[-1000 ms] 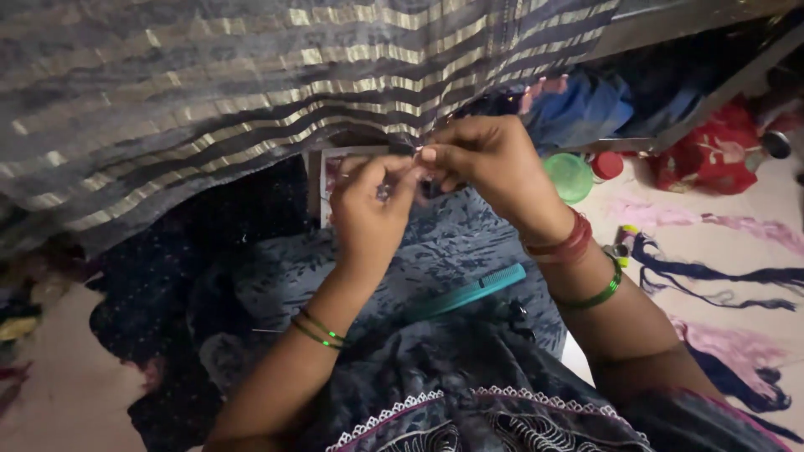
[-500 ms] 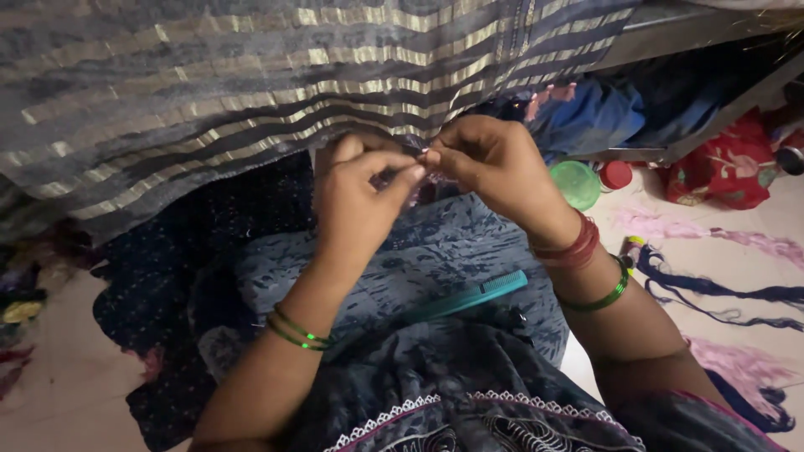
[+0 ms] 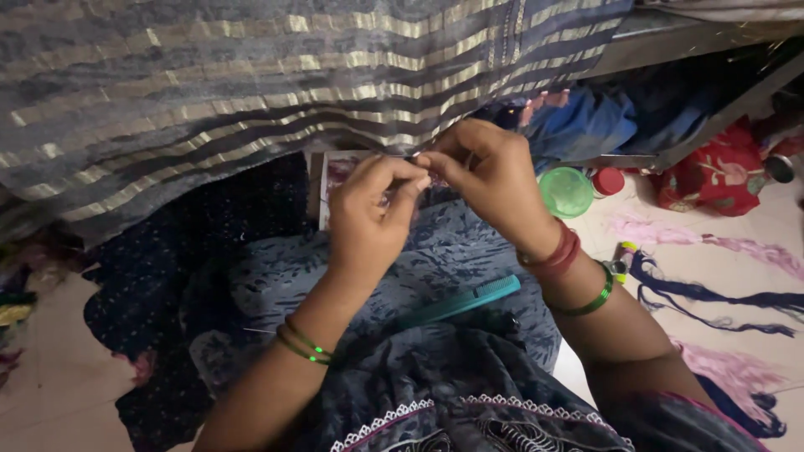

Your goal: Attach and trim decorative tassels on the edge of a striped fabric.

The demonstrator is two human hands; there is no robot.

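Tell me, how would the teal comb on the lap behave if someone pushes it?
The comb looks thin and plastic, so probably light and fairly stiff. It lies flat on soft dark cloth, so it would likely slide or snag, not roll. Its fine teeth may catch the fabric.

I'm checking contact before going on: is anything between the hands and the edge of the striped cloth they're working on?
Nothing visible. The left hand and right hand meet fingertip to fingertip right at the lower edge of the striped cloth. What they pinch is too small to tell. The teal comb lies below on the lap, clear of them.
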